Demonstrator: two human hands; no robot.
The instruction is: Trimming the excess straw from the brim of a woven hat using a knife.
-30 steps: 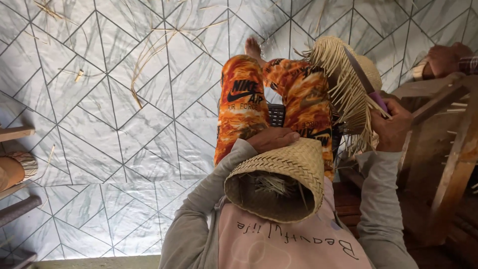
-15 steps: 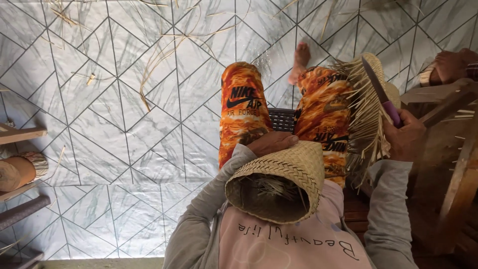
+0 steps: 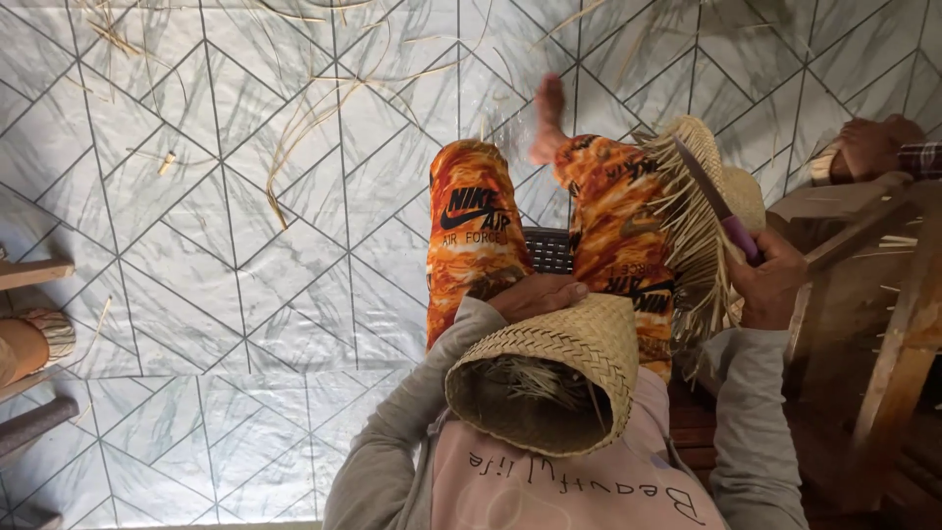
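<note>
Left hand (image 3: 535, 294): flat, fingers together, pressed on top of woven hat (image 3: 549, 378); hat lies on lap, opening toward camera.
Right hand (image 3: 770, 280): fist closed round knife (image 3: 716, 201) handle; blade against frayed hat brim (image 3: 692, 226), above hand.
Floor (image 3: 196, 245): straw strips scattered.

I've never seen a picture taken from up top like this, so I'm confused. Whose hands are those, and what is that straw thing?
The camera sits on a person's head and looks straight down, so you see their own arms and lap. The left hand rests on a woven straw hat, which lies in the lap with its opening facing us. The right hand has its grip around a knife with a purple handle, held against the hat's loose, frayed straw brim. Below lie the person's orange patterned trousers and a grey tiled floor scattered with straw strips. Another person's hand shows at the far right.
</note>
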